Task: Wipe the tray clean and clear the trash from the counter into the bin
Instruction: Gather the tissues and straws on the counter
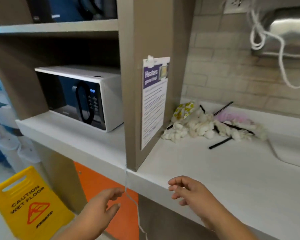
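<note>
The trash pile [208, 125], crumpled white tissues, black straws and a yellow-printed wrapper, lies on the white worktop [215, 170] just right of the taped notice [154, 101]; the microwave [80, 96] sits on a shelf left of the notice; below the notice, at the worktop's front edge, the left hand [100, 210] and right hand [189, 191] hover apart, fingers spread, holding nothing; a yellow wet-floor sign [28, 203] stands far lower left of it.

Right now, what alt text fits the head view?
Two empty hands, left hand and right hand, hover at the counter edge; a trash pile of crumpled tissues and black straws lies farther back, microwave left.
</note>
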Tool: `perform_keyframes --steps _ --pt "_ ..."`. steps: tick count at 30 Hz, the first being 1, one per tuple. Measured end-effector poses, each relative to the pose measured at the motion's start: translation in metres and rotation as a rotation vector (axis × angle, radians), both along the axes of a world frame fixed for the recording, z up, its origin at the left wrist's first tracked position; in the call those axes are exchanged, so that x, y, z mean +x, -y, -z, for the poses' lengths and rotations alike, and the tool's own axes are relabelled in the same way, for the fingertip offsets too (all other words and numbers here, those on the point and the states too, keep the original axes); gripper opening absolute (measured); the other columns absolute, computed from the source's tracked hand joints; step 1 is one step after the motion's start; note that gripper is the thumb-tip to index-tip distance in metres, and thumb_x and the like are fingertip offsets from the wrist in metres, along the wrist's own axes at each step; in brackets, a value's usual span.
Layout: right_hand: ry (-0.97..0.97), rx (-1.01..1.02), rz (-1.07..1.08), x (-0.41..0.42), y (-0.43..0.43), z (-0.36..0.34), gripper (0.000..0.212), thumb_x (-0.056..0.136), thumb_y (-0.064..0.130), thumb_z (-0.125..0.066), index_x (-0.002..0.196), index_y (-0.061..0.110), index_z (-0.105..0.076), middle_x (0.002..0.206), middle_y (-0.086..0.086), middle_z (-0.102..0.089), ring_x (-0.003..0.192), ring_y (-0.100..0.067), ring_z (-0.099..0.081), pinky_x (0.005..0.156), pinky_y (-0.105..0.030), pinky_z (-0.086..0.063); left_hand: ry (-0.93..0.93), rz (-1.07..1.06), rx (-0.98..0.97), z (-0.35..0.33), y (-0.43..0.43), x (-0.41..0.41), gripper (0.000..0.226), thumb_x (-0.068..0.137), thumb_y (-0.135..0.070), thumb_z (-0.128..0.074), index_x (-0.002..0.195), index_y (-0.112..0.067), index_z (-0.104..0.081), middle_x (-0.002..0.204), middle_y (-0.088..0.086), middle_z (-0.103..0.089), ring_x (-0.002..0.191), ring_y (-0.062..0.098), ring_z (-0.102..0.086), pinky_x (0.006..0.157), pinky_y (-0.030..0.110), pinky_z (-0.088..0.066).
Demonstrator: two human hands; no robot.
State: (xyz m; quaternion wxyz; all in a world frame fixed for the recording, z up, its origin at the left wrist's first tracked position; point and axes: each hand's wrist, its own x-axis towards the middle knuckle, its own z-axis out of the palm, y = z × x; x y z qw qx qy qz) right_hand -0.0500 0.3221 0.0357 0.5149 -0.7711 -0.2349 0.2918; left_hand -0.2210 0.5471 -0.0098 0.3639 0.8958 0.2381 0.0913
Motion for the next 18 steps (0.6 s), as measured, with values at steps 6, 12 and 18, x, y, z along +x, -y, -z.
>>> perform_keyframes --steps 6,12,18 --pt "-0.006 0.031 0.128 0.059 0.042 -0.015 0.015 0.092 0.019 -0.056 0.096 0.024 -0.07 0.098 0.004 -0.07 0.086 -0.014 -0.068 0.076 -0.028 -0.052 0.127 0.076 -0.019 -0.031 0.025 0.07 0.028 0.091 -0.023 -0.057 0.108 -0.046 -0.057 0.104 -0.026 -0.063 0.103 -0.013 -0.052 0.077 0.017 -0.047" --pt "0.02 -0.032 0.143 0.143 0.072 -0.014 0.014 0.091 0.019 -0.057 0.094 0.025 -0.069 0.1 0.002 -0.068 0.085 -0.013 -0.069 0.071 -0.024 -0.051 0.174 0.102 -0.038 -0.045 0.053 0.157 0.029 0.089 -0.019 -0.059 0.1 -0.046 -0.06 0.102 -0.033 -0.059 0.1 -0.009 -0.055 0.078 0.016 -0.05" --pt "0.217 -0.229 0.093 0.232 0.087 -0.009 0.014 0.094 0.022 -0.054 0.094 0.028 -0.066 0.1 0.006 -0.063 0.083 -0.008 -0.064 0.064 -0.014 -0.045 0.169 0.055 -0.087 -0.043 0.069 0.233 0.026 0.09 -0.019 -0.059 0.102 -0.042 -0.061 0.099 -0.023 -0.065 0.098 -0.012 -0.054 0.083 0.02 -0.049"
